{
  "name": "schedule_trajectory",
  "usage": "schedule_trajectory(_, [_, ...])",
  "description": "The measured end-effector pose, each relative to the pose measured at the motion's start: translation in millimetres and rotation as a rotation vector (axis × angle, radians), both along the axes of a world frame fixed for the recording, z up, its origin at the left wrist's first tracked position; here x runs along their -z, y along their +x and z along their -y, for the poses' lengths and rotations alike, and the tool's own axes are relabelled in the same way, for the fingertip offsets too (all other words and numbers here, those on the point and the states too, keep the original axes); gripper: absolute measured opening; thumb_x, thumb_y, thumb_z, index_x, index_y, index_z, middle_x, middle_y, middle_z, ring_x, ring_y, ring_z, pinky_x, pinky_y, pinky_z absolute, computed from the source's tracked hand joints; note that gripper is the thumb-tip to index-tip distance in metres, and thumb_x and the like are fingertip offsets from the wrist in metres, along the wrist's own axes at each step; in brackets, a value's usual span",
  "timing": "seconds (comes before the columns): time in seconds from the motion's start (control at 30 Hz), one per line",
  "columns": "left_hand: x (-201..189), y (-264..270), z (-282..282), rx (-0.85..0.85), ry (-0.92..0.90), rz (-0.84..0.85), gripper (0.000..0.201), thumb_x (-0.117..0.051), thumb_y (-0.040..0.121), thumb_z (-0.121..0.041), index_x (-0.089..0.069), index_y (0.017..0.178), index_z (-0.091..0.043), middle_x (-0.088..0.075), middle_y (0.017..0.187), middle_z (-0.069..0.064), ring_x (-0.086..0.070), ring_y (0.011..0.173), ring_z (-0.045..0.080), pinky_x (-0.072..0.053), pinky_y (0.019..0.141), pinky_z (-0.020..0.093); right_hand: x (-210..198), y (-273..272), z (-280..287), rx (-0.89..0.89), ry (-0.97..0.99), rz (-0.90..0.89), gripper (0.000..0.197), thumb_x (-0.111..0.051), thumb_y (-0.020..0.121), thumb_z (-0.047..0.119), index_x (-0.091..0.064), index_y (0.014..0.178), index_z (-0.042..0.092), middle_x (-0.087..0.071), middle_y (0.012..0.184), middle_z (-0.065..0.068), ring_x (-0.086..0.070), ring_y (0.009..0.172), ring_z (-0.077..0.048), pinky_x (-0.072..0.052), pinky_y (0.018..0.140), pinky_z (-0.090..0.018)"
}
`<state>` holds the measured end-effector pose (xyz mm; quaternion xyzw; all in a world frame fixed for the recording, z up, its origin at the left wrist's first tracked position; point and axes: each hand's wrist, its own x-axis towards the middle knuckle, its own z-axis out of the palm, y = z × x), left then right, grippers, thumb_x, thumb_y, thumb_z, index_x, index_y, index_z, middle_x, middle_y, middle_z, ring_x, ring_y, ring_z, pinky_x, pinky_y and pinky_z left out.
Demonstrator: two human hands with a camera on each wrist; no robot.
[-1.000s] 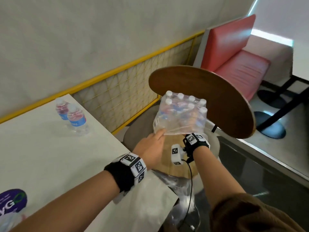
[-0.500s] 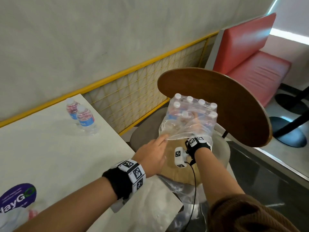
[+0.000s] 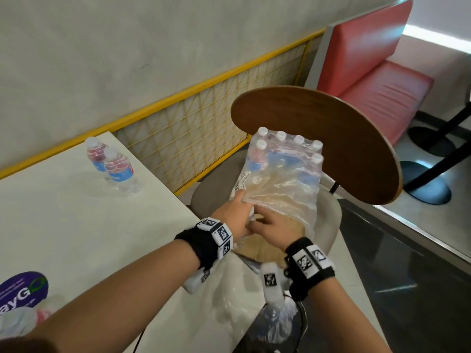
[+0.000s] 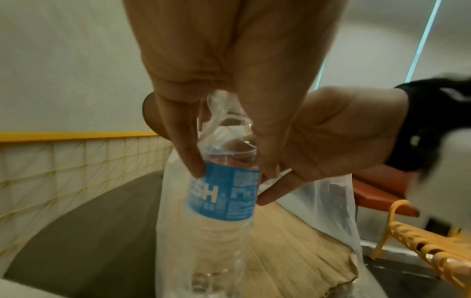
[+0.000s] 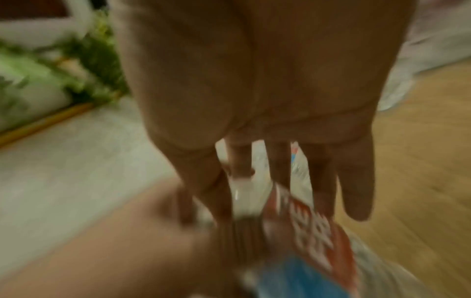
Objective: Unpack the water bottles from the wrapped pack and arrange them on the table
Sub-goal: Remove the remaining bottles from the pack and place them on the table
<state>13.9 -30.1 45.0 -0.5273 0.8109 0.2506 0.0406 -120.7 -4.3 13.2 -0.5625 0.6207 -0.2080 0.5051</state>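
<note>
two water bottles (image 3: 112, 161) already stand on the white table (image 3: 76, 225), while the wrapped pack (image 3: 283, 171) sits on the chair seat (image 3: 328, 225) beside it. the left hand (image 3: 233, 215) curls around a blue-labelled bottle (image 4: 224, 193) at the pack's torn opening; the right hand (image 3: 270, 225) touches it, fingers fairly straight, grip unclear. next, i judge, the bottle must slide free of the loose film.

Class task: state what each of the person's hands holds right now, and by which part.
Left hand grips a clear plastic water bottle with blue label at its upper body. Right hand touches it; its grip cannot be told.
</note>
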Motion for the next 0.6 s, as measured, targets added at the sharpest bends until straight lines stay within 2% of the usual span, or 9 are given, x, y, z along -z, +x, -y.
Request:
schedule_trajectory(0.07, [3, 0, 3, 0.004, 0.015, 0.000, 0.048, -0.071, 0.081, -0.029, -0.051, 0.120, -0.010, -0.020, 0.150, 0.004, -0.059, 0.105, 0.031, -0.049, 0.088, 0.038, -8, -11, 9, 0.052, 0.031, -0.039, 0.026, -0.061, 0.086, 0.018, -0.064, 0.108, 0.030, -0.063, 0.117, 0.006, -0.058, 0.111, -0.018, -0.044, 0.103, -0.039])
schedule_trajectory(0.13, [4, 1, 3, -0.002, 0.012, 0.008, 0.052, -0.072, 0.080, -0.031, -0.049, 0.122, -0.011, -0.027, 0.144, 0.001, -0.060, 0.103, 0.029, -0.049, 0.088, 0.037, -8, -27, 23, 0.141, 0.052, -0.188, 0.031, -0.056, 0.090, 0.018, -0.060, 0.120, 0.015, -0.058, 0.128, -0.008, -0.052, 0.121, -0.025, -0.039, 0.107, -0.039])
schedule_trajectory(0.2, [3, 0, 3, 0.007, -0.006, 0.035, 0.052, -0.070, 0.081, -0.032, -0.048, 0.122, -0.010, -0.032, 0.140, 0.001, -0.059, 0.100, 0.027, -0.049, 0.086, 0.035, -10, -41, 34, 0.131, 0.068, -0.371, 0.043, -0.049, 0.096, 0.018, -0.045, 0.136, 0.004, -0.045, 0.141, -0.013, -0.042, 0.131, -0.027, -0.039, 0.103, -0.021])
schedule_trajectory(0.27, [2, -3, 3, 0.023, -0.024, 0.062, 0.048, -0.069, 0.082, -0.031, -0.048, 0.118, -0.007, -0.034, 0.136, 0.003, -0.059, 0.097, 0.027, -0.048, 0.082, 0.035, -18, -47, 41, 0.214, 0.066, -0.392, 0.050, -0.048, 0.097, 0.012, -0.032, 0.142, 0.001, -0.036, 0.146, -0.007, -0.036, 0.134, -0.024, -0.041, 0.082, -0.005])
schedule_trajectory(0.3, [2, -5, 3, 0.028, -0.024, 0.073, 0.047, -0.069, 0.083, -0.031, -0.048, 0.117, -0.006, -0.034, 0.135, 0.004, -0.059, 0.096, 0.028, -0.048, 0.082, 0.035, -18, -50, 41, 0.209, 0.095, -0.449, 0.053, -0.052, 0.095, 0.016, -0.032, 0.143, 0.004, -0.033, 0.149, -0.009, -0.035, 0.135, -0.025, -0.041, 0.083, -0.006])
schedule_trajectory(0.37, [2, -10, 3, 0.033, -0.015, 0.089, 0.049, -0.069, 0.083, -0.030, -0.046, 0.119, -0.006, -0.035, 0.135, 0.005, -0.059, 0.098, 0.029, -0.048, 0.082, 0.036, -30, -46, 31, 0.158, 0.209, -0.590, 0.058, -0.063, 0.088, 0.029, -0.042, 0.139, 0.011, -0.039, 0.147, -0.006, -0.041, 0.131, -0.026, -0.042, 0.099, -0.026])
schedule_trajectory(0.4, [1, -12, 3, 0.033, -0.010, 0.097, 0.051, -0.069, 0.083, -0.029, -0.045, 0.121, -0.007, -0.035, 0.135, 0.005, -0.059, 0.101, 0.029, -0.048, 0.083, 0.037, -26, -49, 31, 0.160, 0.248, -0.630, 0.058, -0.067, 0.085, 0.031, -0.046, 0.136, 0.014, -0.044, 0.143, -0.005, -0.045, 0.128, -0.025, -0.043, 0.100, -0.031])
schedule_trajectory(0.5, [-1, -16, 4, 0.027, 0.013, 0.107, 0.055, -0.069, 0.084, -0.027, -0.041, 0.127, -0.008, -0.035, 0.136, 0.006, -0.058, 0.106, 0.030, -0.048, 0.085, 0.040, -23, -50, 42, 0.215, 0.222, -0.648, 0.063, -0.067, 0.085, 0.028, -0.039, 0.141, 0.021, -0.048, 0.141, -0.003, -0.049, 0.126, -0.021, -0.044, 0.099, -0.031])
schedule_trajectory(0.6, [-2, -14, 6, 0.016, 0.023, 0.087, 0.056, -0.069, 0.083, -0.028, -0.041, 0.128, -0.008, -0.036, 0.134, 0.006, -0.059, 0.105, 0.030, -0.047, 0.085, 0.039, -23, -49, 49, 0.158, 0.182, -0.714, 0.067, -0.075, 0.078, 0.031, -0.045, 0.138, 0.022, -0.058, 0.132, -0.001, -0.056, 0.118, -0.017, -0.044, 0.094, -0.025])
